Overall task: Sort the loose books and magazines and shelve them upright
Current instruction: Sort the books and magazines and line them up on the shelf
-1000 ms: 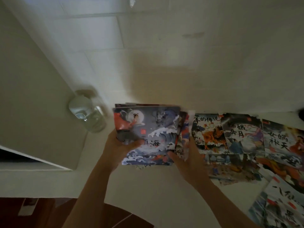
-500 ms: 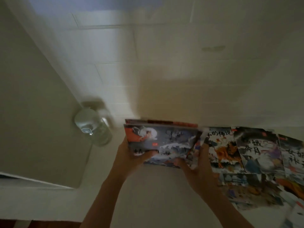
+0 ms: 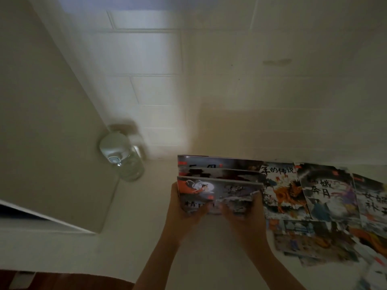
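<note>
Glossy thin books (image 3: 217,185) between left hand (image 3: 182,208), right hand (image 3: 245,214)

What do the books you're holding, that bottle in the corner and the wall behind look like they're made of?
The books look like thin paper with glossy printed covers; their edges show slim stacked sheets. The bottle seems clear plastic, possibly glass: you can see through it, and it catches highlights. The wall looks like pale matte tile or painted block, judging by the grid of joints.

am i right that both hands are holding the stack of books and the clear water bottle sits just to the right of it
Not quite. In the head view both hands, left hand and right hand, do hold the stack of books, but the clear water bottle sits to its left, by the wall.
</note>
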A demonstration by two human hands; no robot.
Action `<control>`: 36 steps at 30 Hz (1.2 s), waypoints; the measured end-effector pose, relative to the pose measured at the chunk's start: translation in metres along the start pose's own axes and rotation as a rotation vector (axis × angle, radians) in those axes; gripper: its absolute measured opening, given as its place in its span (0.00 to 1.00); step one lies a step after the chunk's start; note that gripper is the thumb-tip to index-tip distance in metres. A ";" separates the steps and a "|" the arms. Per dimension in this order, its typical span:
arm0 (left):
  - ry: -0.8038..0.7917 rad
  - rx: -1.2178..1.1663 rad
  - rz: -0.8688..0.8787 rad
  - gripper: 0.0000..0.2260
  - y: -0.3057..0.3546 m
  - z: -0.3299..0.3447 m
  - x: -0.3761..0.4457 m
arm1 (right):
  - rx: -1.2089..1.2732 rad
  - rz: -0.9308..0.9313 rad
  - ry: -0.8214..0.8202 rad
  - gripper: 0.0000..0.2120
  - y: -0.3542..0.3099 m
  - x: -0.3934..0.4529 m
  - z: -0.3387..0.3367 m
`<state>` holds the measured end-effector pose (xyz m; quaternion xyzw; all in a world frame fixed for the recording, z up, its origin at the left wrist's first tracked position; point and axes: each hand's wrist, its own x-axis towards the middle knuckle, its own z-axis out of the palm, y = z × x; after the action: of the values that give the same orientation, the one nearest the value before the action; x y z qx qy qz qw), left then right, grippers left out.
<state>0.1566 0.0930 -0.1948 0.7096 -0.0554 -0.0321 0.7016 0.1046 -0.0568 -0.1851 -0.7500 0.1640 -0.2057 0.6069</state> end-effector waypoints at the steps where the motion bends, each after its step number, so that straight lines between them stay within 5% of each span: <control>1: 0.016 -0.021 0.001 0.27 0.001 0.004 -0.003 | -0.005 0.010 -0.004 0.35 0.004 -0.002 0.002; 6: -0.013 -0.149 0.002 0.21 0.017 0.014 -0.006 | 0.065 0.044 -0.037 0.30 0.002 -0.001 -0.004; 12: 0.339 -0.185 -0.071 0.26 0.074 0.033 0.009 | 0.383 0.028 0.134 0.26 -0.048 0.016 -0.005; 17: 0.442 -0.040 -0.169 0.17 0.080 0.040 0.021 | 0.382 0.214 0.202 0.18 -0.060 0.027 0.005; 22: 0.302 -0.183 -0.092 0.17 0.062 0.035 -0.003 | 0.416 0.228 0.028 0.17 -0.044 0.013 -0.004; 26: 0.021 0.043 0.007 0.26 0.032 0.012 -0.007 | 0.135 -0.054 -0.171 0.18 -0.015 0.008 -0.020; 31: 0.063 0.257 0.119 0.20 0.010 0.010 -0.002 | 0.035 -0.087 -0.091 0.26 0.014 -0.003 -0.016; 36: -0.027 0.273 0.129 0.26 -0.003 0.010 0.003 | -0.081 -0.052 -0.088 0.33 0.023 -0.003 -0.024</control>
<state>0.1587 0.0830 -0.1982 0.7928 -0.1141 0.0112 0.5986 0.0902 -0.0807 -0.2037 -0.7863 0.1257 -0.1814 0.5771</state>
